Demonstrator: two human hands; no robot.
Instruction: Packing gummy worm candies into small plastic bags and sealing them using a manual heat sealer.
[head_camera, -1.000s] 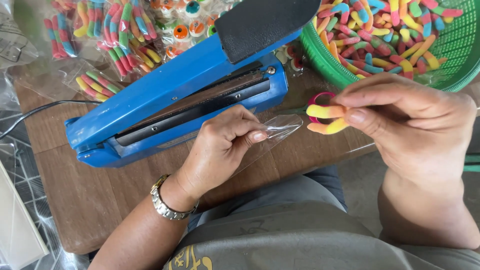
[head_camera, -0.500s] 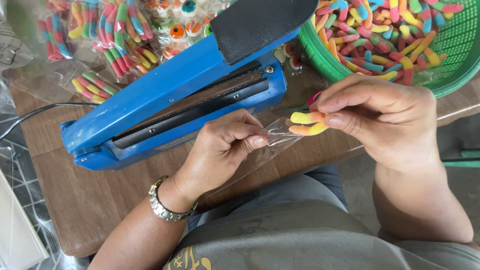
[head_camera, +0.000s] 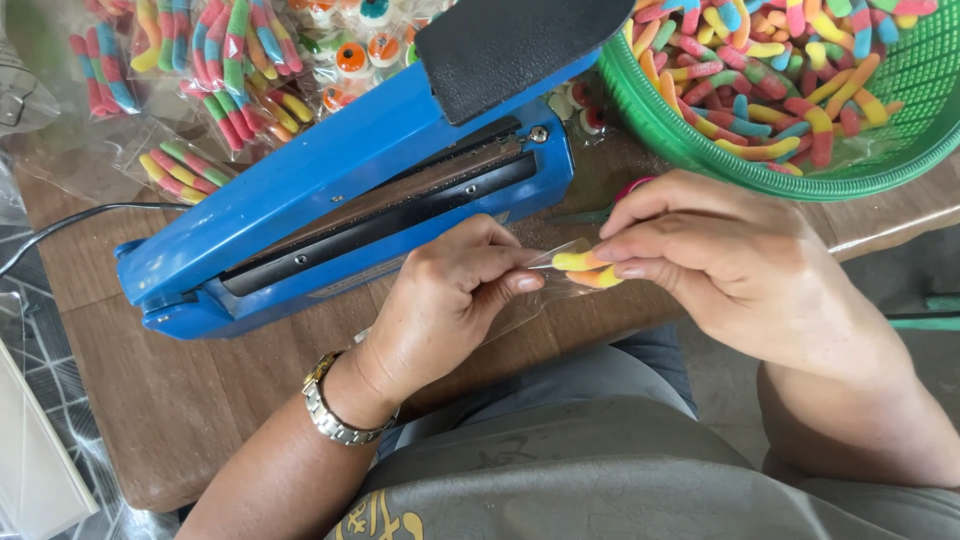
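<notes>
My left hand (head_camera: 440, 300) pinches the mouth of a small clear plastic bag (head_camera: 545, 275) just in front of the blue heat sealer (head_camera: 330, 190). My right hand (head_camera: 720, 260) grips a few yellow and orange gummy worms (head_camera: 585, 268), their tips at the bag's opening. The sealer's arm is raised, with its black handle pad (head_camera: 510, 45) above and the dark sealing strip exposed. A metal watch is on my left wrist.
A green mesh basket (head_camera: 690, 150) full of coloured gummy worms stands at the top right. Several sealed bags of candy (head_camera: 220, 70) lie behind the sealer at the top left. A black cord (head_camera: 60, 230) runs off the brown wooden table (head_camera: 150, 390) to the left.
My right hand has carried the gummy worms leftward to the bag's mouth. My left hand has kept its pinch on the bag.
</notes>
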